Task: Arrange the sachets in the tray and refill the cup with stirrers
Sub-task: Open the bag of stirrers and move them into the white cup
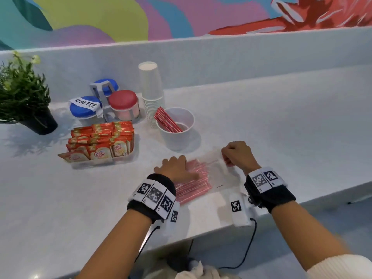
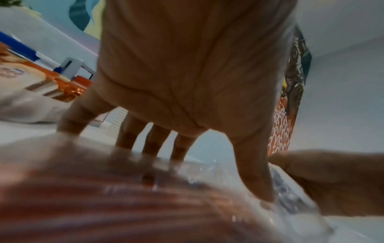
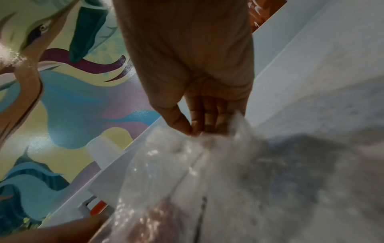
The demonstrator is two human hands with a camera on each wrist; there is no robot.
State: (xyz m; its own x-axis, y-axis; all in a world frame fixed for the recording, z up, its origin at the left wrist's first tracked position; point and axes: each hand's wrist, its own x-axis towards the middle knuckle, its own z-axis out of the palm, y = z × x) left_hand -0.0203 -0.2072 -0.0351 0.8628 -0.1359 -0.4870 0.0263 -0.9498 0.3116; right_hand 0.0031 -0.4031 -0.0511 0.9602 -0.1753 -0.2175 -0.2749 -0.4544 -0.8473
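A clear plastic bag of red stirrers lies on the white counter near its front edge. My left hand presses flat on the bag, fingers spread and straight. My right hand pinches the bag's open end between thumb and fingers and lifts it slightly. Behind the bag stands a white paper cup with several red stirrers leaning at its left side. To the left, a clear tray holds rows of orange Coffee-mate sachets.
A tall stack of paper cups stands behind the stirrer cup. Lidded jars in a rack sit at the back left, one labelled COFFEE. A potted plant stands at the far left. A raised ledge runs behind.
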